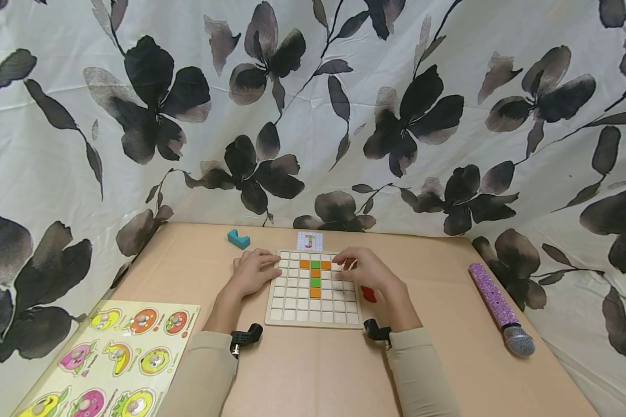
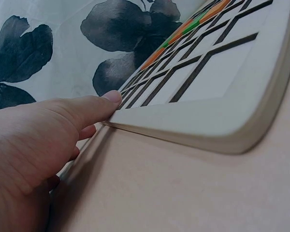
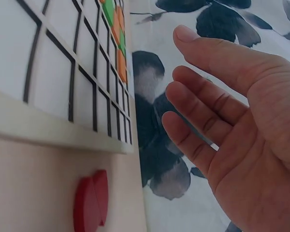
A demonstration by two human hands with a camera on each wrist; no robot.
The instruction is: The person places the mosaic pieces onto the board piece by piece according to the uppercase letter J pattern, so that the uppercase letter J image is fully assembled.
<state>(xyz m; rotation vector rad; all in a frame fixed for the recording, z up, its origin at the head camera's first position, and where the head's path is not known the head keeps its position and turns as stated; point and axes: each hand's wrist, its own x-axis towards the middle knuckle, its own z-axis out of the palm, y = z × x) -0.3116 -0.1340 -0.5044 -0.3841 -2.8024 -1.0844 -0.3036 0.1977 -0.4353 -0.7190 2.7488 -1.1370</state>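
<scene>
A pale square grid board (image 1: 313, 322) lies on the table, with several orange tiles (image 1: 315, 292) and green tiles (image 1: 315, 282) set in its cells in a T-like pattern. At the board's left edge, my left hand (image 1: 252, 272) rests with the thumb (image 2: 99, 105) extended onto the rim; its other fingers are partly hidden below. My right hand (image 1: 367, 267) hovers over the board's right edge, fingers loosely bent and nothing between them in the right wrist view. Beside the board, near the right wrist, sits a red piece (image 1: 368, 293), seen also in the right wrist view.
Behind the board lie a small patterned card (image 1: 310, 241) and a teal angled block (image 1: 238, 238). A fruit-picture board (image 1: 130, 353) covers the table's left front. To the right is a glittery purple microphone (image 1: 495, 298). Floral cloth (image 1: 339, 127) hangs behind the table.
</scene>
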